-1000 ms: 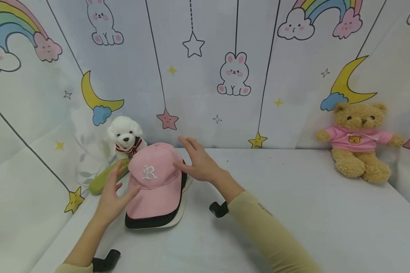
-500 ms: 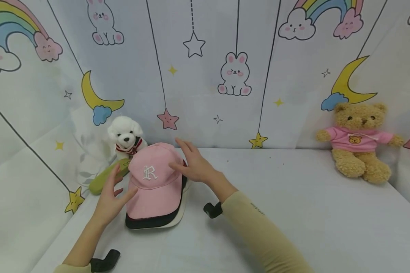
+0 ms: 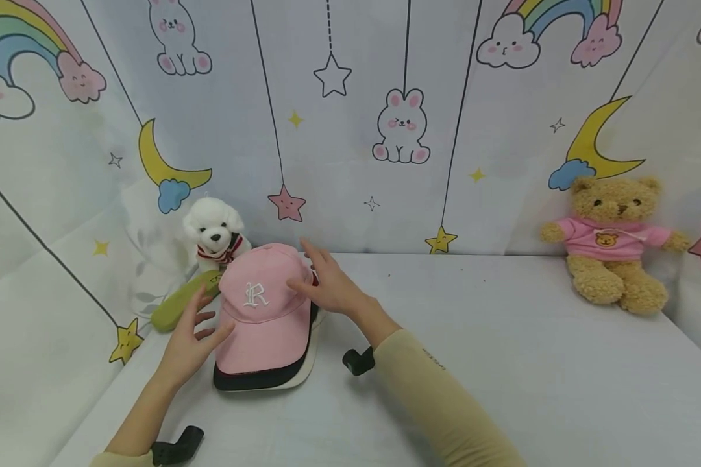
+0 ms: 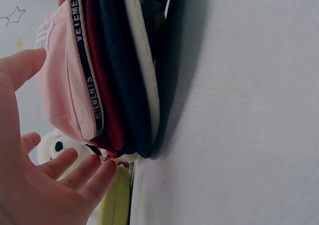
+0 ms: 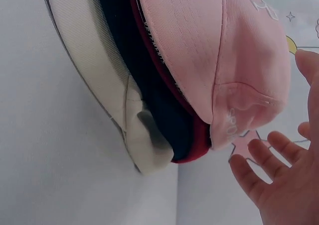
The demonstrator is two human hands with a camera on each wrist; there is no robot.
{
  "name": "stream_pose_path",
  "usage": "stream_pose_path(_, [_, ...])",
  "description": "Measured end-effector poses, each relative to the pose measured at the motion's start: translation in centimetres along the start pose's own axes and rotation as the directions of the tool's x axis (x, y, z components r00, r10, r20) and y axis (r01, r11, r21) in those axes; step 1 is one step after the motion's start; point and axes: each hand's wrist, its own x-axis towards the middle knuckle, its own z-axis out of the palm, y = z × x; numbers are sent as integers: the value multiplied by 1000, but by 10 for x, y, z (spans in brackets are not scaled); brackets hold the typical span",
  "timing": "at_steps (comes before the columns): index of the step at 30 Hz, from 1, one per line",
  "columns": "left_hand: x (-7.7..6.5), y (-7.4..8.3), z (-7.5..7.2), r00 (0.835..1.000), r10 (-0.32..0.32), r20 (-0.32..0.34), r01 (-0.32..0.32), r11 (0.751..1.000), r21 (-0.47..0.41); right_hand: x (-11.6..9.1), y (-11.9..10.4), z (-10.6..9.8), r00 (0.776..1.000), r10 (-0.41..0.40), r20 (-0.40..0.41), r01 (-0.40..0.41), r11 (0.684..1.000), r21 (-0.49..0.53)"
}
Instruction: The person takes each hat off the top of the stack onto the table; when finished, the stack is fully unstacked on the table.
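A pink baseball cap (image 3: 265,285) with a white embroidered letter tops a stack of caps on the table. Below it the left wrist view shows a dark red cap (image 4: 102,75), a navy cap (image 4: 122,70) and a cream cap (image 4: 144,60). My left hand (image 3: 189,340) is beside the stack's left side, fingers spread and thumb toward the pink brim. On the other side, my right hand (image 3: 333,279) has its fingers extended, its thumb overlapping the pink crown in the head view. In both wrist views the palms face the caps with gaps between fingers and fabric.
Behind the stack sits a white plush dog (image 3: 213,227) with a striped scarf. A long green plush (image 3: 181,305) lies left of the caps. A teddy bear (image 3: 613,246) in a pink top sits at the back right. A printed backdrop (image 3: 350,130) rises behind the white table (image 3: 502,363).
My right hand has shifted slightly left, closer to the pink cap. My left hand has barely moved, and the stack of caps stays in place.
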Motion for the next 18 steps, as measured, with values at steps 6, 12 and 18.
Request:
stream_pose_path(6, [-1,-3,-1,1000,4,17,-4,1000,-9,1,1,4,1000,16,6,-16,1000,21])
stream_pose_path(12, [-1,-4,0,999,-29,31,28,999,23,2,0,6,1000,16,8,-17,998,58])
stream_pose_path(18, [-2,-4,0,998,-46,45,45,999,28,4,1,10,1000,23,0,-23,996,85])
